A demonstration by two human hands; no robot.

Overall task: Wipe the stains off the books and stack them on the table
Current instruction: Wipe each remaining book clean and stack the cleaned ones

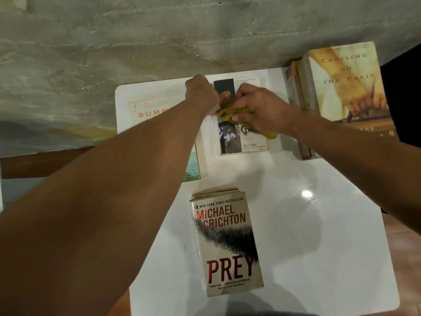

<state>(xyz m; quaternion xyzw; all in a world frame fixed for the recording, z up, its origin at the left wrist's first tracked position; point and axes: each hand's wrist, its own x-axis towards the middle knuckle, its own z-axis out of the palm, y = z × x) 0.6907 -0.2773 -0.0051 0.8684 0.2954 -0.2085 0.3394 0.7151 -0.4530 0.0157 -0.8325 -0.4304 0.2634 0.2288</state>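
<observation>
Several books were stacked under the silver "Prey" paperback (226, 245) at lower centre. My right hand (262, 108) pressed a yellow-green cloth (225, 115) on the white paperback (245, 137) at upper centre, my left hand (201, 94) gripping its edge; others remained unstacked, I judged.

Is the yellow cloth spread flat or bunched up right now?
Bunched up. The yellow cloth is crumpled between the left hand and right hand, above the book being wiped; one end trails out under the right wrist.
</observation>
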